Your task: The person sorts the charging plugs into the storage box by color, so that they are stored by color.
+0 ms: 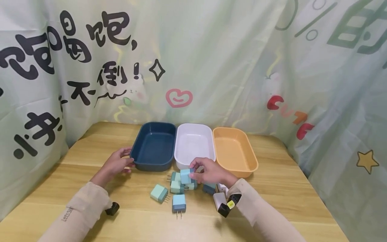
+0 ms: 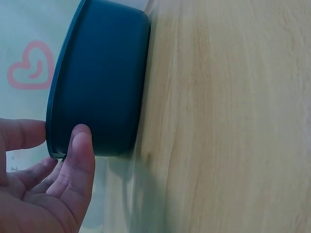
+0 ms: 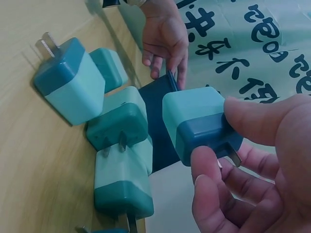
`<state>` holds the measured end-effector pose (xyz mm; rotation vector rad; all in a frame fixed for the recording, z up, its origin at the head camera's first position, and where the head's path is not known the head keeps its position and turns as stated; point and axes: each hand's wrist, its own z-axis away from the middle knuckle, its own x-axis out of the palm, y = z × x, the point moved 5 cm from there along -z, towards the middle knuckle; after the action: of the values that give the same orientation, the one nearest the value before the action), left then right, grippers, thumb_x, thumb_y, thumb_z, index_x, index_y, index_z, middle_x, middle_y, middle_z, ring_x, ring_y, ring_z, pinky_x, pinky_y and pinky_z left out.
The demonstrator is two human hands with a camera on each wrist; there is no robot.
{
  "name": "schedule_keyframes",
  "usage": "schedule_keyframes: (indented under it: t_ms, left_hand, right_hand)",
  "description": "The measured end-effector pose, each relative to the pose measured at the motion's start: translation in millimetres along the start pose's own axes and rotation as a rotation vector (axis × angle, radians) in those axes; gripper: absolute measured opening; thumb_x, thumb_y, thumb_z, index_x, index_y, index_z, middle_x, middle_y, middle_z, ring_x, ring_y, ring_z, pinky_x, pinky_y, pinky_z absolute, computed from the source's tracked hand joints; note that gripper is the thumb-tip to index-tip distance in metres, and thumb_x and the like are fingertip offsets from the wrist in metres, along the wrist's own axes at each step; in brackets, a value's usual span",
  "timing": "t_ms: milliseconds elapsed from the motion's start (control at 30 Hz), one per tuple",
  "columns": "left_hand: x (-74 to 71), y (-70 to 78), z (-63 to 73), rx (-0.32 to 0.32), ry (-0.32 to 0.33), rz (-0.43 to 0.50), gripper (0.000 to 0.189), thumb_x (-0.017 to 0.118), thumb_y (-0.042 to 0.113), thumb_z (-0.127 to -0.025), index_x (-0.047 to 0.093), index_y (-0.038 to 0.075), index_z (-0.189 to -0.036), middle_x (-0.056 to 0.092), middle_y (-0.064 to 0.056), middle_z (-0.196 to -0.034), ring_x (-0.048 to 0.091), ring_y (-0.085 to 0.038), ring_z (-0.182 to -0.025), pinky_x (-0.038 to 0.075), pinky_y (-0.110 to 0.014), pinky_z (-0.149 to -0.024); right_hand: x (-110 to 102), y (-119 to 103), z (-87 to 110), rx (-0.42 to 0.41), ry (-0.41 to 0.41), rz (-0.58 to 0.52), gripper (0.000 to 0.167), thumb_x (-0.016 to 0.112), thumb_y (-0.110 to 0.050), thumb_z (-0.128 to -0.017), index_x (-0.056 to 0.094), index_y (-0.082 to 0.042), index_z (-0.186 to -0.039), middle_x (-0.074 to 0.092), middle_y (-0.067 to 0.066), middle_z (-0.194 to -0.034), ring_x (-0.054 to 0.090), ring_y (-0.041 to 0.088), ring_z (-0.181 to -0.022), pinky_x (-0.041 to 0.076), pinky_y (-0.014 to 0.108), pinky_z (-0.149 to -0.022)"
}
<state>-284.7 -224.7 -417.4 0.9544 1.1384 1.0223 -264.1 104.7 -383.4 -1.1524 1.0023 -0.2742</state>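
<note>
My right hand [image 1: 208,170] pinches a light-blue and blue plug charger [image 1: 185,176] between thumb and fingers, above the other chargers and before the white tray [image 1: 195,141]. In the right wrist view its metal prongs point toward my fingers. At the near left corner of the dark blue tray [image 1: 154,162], my left hand [image 1: 118,163] holds the rim; the left wrist view shows a finger against the outer wall [image 2: 104,77]. Below the right hand are several green chargers [image 1: 176,187]. Nearer me lie a green charger [image 1: 159,193] and a blue charger [image 1: 179,203], prongs out.
An orange tray [image 1: 234,151] stands right of the white one, the three trays side by side. Beside the right wrist lie a white charger [image 1: 219,201] and a dark blue one [image 1: 208,189], partly hidden. A printed curtain [image 1: 217,67] hangs behind the wooden table [image 1: 127,215].
</note>
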Motion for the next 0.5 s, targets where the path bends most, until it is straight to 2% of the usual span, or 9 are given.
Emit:
schedule_keyframes:
  t_ms: [167, 333, 500]
  left_hand:
    - [-0.6, -2.3, -0.5, 0.0, -0.001, 0.012, 0.057, 0.047, -0.001, -0.097, 0.023, -0.003, -0.149, 0.033, -0.029, -0.145, 0.062, -0.026, -0.088, 0.055, -0.033, -0.065]
    - [-0.1, -1.8, -1.3, -0.001, -0.007, 0.039, 0.057, 0.046, -0.001, -0.097, 0.023, -0.003, -0.149, 0.032, -0.029, -0.145, 0.063, -0.024, -0.086, 0.054, -0.033, -0.064]
    - [-0.8, -2.4, -3.3, -0.002, -0.007, 0.048, 0.057, 0.046, -0.002, -0.098, 0.023, -0.002, -0.149, 0.032, -0.029, -0.145, 0.063, -0.022, -0.084, 0.055, -0.034, -0.065]
  right_hand:
    - [2, 1, -6.1, 0.028, 0.006, -0.054, 0.02, 0.068, -0.014, -0.091, 0.057, -0.003, -0.105, 0.055, 0.01, -0.094, 0.064, 0.03, -0.068, 0.055, 0.035, -0.063]
    - [3, -1, -12.3, 0.029, 0.023, -0.076, 0.019, 0.066, -0.012, -0.092, 0.057, -0.002, -0.105, 0.054, 0.01, -0.095, 0.061, 0.024, -0.066, 0.053, 0.032, -0.061]
    - [2, -1, -19.8, 0.04, 0.051, -0.083, 0.019, 0.066, -0.012, -0.093, 0.057, -0.002, -0.106, 0.054, 0.01, -0.095, 0.062, 0.024, -0.066, 0.052, 0.032, -0.061]
